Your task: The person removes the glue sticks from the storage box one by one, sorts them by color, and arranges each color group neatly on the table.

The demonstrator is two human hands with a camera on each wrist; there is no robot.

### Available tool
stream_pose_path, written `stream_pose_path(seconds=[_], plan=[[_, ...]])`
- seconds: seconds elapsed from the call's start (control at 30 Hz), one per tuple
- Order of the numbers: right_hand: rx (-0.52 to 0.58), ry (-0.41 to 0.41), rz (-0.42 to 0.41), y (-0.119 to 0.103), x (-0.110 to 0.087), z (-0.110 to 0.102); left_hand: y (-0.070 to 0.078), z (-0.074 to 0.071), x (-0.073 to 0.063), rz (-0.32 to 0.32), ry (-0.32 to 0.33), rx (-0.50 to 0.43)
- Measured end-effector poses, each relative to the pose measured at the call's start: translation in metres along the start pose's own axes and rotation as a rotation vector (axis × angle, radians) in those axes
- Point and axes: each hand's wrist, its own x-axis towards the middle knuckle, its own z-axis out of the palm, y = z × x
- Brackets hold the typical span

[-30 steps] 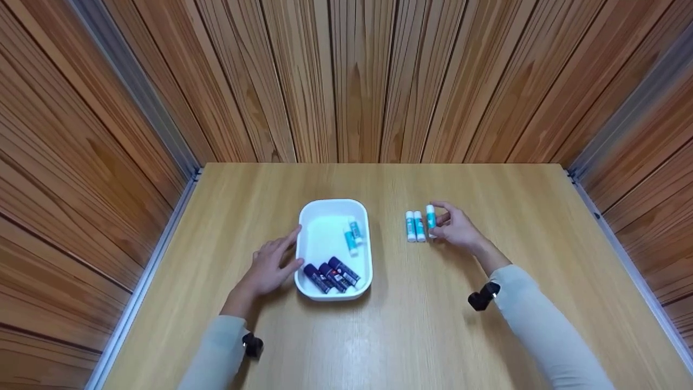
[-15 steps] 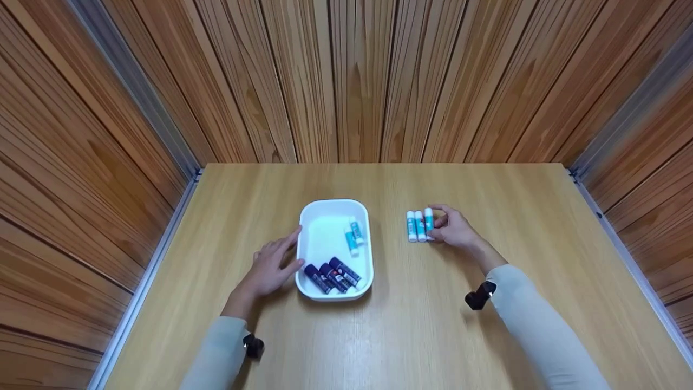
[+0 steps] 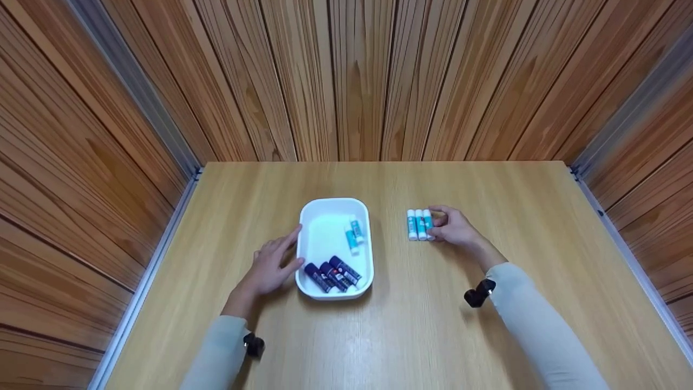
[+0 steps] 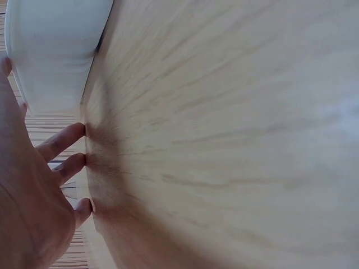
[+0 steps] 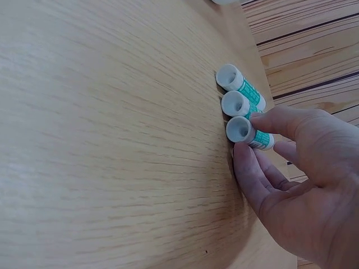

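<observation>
Three white-and-turquoise glue sticks lie side by side on the table in the head view. My right hand point(image 3: 456, 227) pinches the rightmost glue stick point(image 3: 427, 218) between its fingers; in the right wrist view this glue stick point(image 5: 240, 129) shows its hollow white end, close against the middle one point(image 5: 234, 103). To the left stands a white tray point(image 3: 324, 230). My left hand point(image 3: 268, 268) touches the tray's left side with extended fingers. In the left wrist view, several fingertips of the left hand point(image 4: 31, 196) rest on the table beside the tray wall point(image 4: 56, 53).
Inside the tray, two turquoise glue sticks point(image 3: 352, 240) lie at the right and three dark blue glue sticks point(image 3: 332, 276) at the near end. Wood-plank walls point(image 3: 357, 81) enclose the wooden table point(image 3: 390, 336) at the back and both sides.
The right hand has moved slightly left and set the third glue stick down against the other two, making a tight row. The left hand and the tray have stayed in place.
</observation>
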Motion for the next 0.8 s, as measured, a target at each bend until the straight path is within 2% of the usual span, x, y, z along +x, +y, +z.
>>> stream_pose_path(seconds=[0.4, 0.63, 0.8], plan=[[0.002, -0.006, -0.009, 0.001, 0.001, -0.002, -0.001, 0.002, -0.001, 0.004, 0.003, 0.000], [-0.004, -0.007, -0.021, -0.010, -0.001, -0.015, -0.001, 0.001, -0.001, 0.003, 0.008, 0.005], [-0.030, 0.007, -0.009, -0.016, -0.004, -0.016, -0.001, 0.000, -0.001, 0.006, 0.001, 0.007]])
